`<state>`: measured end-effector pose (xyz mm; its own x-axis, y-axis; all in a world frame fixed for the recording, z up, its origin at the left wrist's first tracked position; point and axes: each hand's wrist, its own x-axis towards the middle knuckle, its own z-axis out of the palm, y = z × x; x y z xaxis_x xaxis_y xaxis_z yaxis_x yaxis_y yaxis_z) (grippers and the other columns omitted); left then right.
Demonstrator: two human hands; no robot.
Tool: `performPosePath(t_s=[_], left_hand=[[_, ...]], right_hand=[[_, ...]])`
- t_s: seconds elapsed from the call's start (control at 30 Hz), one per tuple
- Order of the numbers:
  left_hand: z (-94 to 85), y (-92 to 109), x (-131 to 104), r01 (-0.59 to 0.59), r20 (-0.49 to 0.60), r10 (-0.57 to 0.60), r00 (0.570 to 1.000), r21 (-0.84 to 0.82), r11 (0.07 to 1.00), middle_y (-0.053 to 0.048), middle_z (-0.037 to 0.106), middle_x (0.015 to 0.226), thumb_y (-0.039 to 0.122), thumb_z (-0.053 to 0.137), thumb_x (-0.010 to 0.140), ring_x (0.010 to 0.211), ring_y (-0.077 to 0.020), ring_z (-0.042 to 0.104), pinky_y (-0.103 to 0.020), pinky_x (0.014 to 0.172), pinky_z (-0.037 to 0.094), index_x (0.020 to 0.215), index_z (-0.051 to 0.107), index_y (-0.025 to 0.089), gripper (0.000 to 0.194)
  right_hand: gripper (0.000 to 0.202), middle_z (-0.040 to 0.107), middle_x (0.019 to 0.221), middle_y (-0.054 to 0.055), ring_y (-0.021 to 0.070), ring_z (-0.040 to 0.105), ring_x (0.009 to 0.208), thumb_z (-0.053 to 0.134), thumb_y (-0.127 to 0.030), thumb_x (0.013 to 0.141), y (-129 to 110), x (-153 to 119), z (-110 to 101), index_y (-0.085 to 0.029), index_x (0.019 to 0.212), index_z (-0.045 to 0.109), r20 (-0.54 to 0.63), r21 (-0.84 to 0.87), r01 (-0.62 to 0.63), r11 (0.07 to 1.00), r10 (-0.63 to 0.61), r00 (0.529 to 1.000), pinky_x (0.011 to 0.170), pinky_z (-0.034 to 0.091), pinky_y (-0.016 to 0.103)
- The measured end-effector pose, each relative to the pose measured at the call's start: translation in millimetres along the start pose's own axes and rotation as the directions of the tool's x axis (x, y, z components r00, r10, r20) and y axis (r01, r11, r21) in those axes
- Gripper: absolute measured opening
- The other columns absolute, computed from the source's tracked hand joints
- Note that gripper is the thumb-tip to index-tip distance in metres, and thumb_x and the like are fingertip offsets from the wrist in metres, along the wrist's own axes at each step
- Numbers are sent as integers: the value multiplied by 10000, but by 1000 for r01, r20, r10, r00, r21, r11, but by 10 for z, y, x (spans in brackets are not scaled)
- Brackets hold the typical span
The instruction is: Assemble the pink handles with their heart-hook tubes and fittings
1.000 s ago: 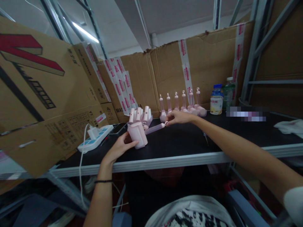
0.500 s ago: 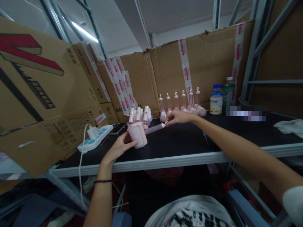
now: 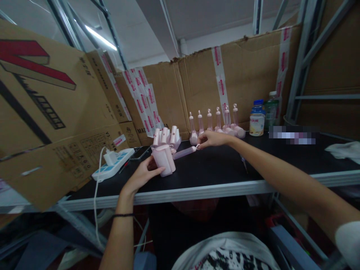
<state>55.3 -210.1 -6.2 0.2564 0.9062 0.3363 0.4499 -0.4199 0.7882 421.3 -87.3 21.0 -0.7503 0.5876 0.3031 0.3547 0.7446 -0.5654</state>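
Observation:
My left hand is closed around a pale pink rounded casing, which stands near the table's front. A translucent pink tube with a looped cap slants out to the right from behind the casing; whether the two are joined I cannot tell. My right hand pinches the loop at the tube's right end. Several similar pink casings stand close behind the held one. At the back, several translucent tubes with looped caps stand upright on rounded pink bases in a row.
On the left lie a white power strip with a plugged-in cable and a phone. A blue-capped bottle and a green bottle stand back right. A thin tool lies beneath my right forearm; a white cloth lies far right.
Almost nothing differs. The casing and the tube have shifted very slightly to the right, and both hands keep their hold.

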Motion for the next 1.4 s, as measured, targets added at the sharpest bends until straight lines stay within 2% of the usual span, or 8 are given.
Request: performPosePath(t_s=[0.47,0.73,1.2,1.4], left_hand=[[33,101,-30,24,-26,-24,999,-3,1000,-105,667,1387,474,835,746,1269,-331,636,-504,1120,490,1357,579,186,723],[8,57,-26,54,-23,-54,998,-35,998,-100,679,1361,433,844,747,1256,-320,642,-498,1129,484,1356,564,177,717],[18,80,-27,45,-24,-46,999,-28,999,-109,692,1339,465,847,736,1216,-314,668,-495,1100,508,1342,582,181,720],[-4,15,-4,30,-20,-30,999,-11,999,-113,704,1319,483,849,727,1203,-312,677,-487,1074,529,1344,582,186,735]], right_hand=[[393,722,800,35,190,639,783,728,-530,803,0,-26,-66,-140,853,732,-8,-30,2,1000,-2,1000,710,433,293],[354,718,788,37,176,611,751,736,-482,790,68,-28,-78,-131,835,732,-30,-40,10,999,-11,999,690,408,279],[353,731,785,34,199,646,775,764,-506,743,61,-54,-119,-161,820,753,-27,18,-34,999,35,999,736,439,297],[340,725,788,28,195,638,774,767,-488,729,73,-61,-144,-163,828,755,-35,8,-58,998,58,998,739,434,297]])
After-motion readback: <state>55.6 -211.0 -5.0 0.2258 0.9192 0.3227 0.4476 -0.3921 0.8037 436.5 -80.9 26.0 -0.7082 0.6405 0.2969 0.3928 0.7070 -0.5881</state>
